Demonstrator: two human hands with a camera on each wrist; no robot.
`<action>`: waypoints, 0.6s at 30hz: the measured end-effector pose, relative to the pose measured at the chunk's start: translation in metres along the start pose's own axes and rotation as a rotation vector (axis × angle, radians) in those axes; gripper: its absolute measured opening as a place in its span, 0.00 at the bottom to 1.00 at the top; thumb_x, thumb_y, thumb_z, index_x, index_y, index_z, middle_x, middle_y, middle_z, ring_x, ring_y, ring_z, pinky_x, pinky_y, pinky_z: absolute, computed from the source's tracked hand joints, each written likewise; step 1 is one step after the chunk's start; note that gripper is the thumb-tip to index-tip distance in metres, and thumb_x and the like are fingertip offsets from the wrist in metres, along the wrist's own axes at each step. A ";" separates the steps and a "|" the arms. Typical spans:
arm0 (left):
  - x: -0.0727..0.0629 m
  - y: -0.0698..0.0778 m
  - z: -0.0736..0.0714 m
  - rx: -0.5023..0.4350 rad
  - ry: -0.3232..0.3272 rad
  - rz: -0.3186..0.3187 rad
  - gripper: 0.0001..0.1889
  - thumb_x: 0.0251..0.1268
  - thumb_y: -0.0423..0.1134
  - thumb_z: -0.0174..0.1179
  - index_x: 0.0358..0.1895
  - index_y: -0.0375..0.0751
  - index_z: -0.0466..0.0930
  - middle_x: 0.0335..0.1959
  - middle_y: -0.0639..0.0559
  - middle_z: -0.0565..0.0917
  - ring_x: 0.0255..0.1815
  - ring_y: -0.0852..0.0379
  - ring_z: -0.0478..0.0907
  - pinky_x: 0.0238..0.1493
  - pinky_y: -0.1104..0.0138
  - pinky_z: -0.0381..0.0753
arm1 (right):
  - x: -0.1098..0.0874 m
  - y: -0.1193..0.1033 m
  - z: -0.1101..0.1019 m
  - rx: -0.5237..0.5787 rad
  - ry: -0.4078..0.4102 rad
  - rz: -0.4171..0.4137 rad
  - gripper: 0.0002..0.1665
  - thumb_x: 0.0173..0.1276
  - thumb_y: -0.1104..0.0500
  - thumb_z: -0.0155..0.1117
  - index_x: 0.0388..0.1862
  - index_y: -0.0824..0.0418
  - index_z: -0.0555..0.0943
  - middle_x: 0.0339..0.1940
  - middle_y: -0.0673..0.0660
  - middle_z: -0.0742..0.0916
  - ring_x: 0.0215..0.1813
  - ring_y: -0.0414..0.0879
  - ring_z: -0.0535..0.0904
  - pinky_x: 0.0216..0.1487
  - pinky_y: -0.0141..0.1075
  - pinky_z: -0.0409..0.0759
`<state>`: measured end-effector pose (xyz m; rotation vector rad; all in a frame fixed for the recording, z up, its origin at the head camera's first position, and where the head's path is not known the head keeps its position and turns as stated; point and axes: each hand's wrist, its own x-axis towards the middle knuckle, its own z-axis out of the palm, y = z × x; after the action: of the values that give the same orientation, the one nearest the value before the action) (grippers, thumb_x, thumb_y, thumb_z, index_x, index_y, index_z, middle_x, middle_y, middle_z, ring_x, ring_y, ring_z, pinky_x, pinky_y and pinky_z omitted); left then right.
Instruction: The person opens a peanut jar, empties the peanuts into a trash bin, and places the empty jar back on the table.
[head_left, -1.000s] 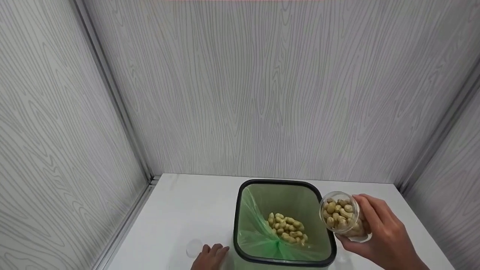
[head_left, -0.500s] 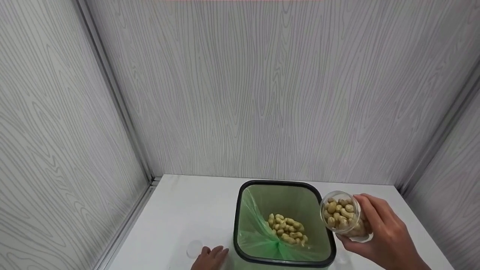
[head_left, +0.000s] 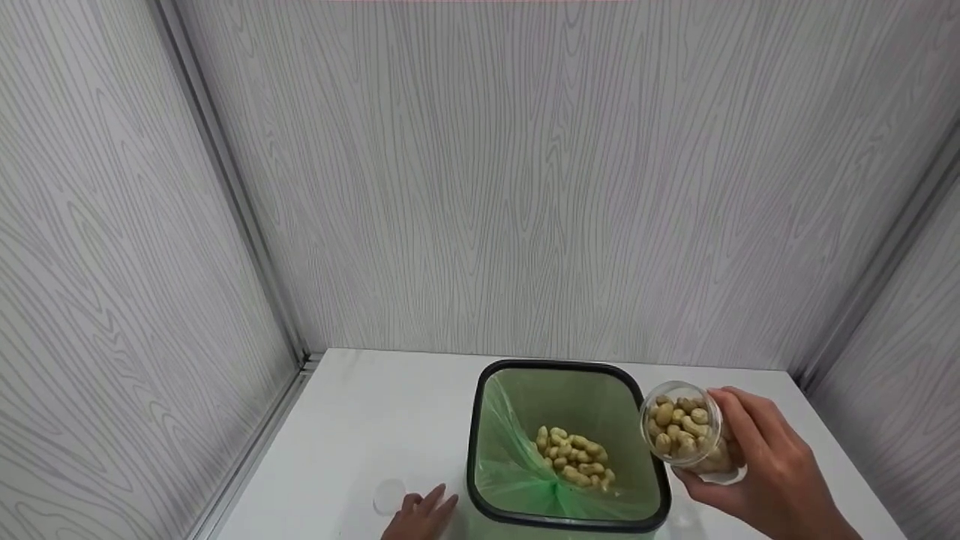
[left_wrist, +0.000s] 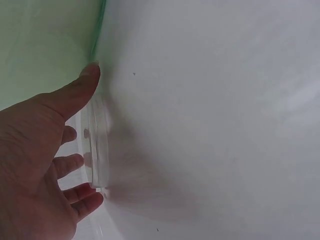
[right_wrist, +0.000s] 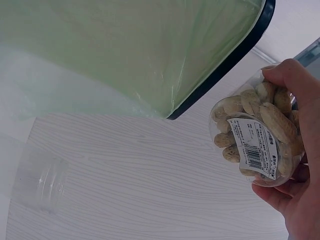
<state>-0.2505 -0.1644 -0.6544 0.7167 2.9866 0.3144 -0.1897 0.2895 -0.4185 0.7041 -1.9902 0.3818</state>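
Note:
My right hand (head_left: 772, 465) grips a clear plastic jar (head_left: 709, 471) full of unshelled peanuts (head_left: 679, 429). The jar is tilted, its mouth facing the bin's right rim, and a printed label (right_wrist: 252, 148) shows on it in the right wrist view. Inside the green-lined bin (head_left: 570, 523) lies a pile of peanuts (head_left: 574, 457). Low on the left, my left hand (head_left: 421, 517) rests beside the bin, fingers spread and relaxed. In the left wrist view its thumb and fingers lie close around a clear round lid-like piece (left_wrist: 100, 142), partly hidden by the fingers.
The bin has a dark rim and stands on a white table (head_left: 360, 420). Grey wood-grain panels (head_left: 525, 180) enclose the table at the back and both sides. A clear ridged plastic piece (right_wrist: 42, 180) appears at the left of the right wrist view.
My left hand's fingers have lifted and spread slightly. The right hand and its jar hold nearly still, and the peanuts in the bin look the same.

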 end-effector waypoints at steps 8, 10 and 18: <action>-0.002 0.006 -0.007 -0.039 0.063 -0.038 0.44 0.64 0.74 0.56 0.70 0.41 0.74 0.66 0.39 0.76 0.56 0.40 0.74 0.54 0.49 0.81 | -0.002 -0.002 0.000 0.016 -0.013 0.037 0.53 0.59 0.27 0.62 0.62 0.73 0.80 0.52 0.69 0.83 0.63 0.33 0.71 0.71 0.14 0.59; -0.001 0.009 -0.011 -0.078 0.077 -0.068 0.43 0.66 0.73 0.55 0.69 0.40 0.75 0.65 0.39 0.77 0.57 0.39 0.74 0.56 0.48 0.81 | -0.003 -0.002 0.000 0.016 -0.017 0.048 0.54 0.59 0.27 0.61 0.63 0.73 0.79 0.53 0.70 0.83 0.63 0.34 0.72 0.71 0.13 0.58; 0.001 0.022 -0.039 -0.254 0.125 -0.174 0.35 0.74 0.66 0.53 0.66 0.38 0.77 0.62 0.42 0.80 0.62 0.39 0.76 0.61 0.44 0.79 | -0.003 -0.001 0.001 0.006 -0.014 0.038 0.54 0.59 0.27 0.61 0.62 0.73 0.79 0.53 0.69 0.84 0.59 0.40 0.74 0.72 0.14 0.59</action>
<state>-0.2451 -0.1518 -0.6113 0.4239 3.0154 0.7353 -0.1886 0.2896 -0.4219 0.6749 -2.0184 0.4066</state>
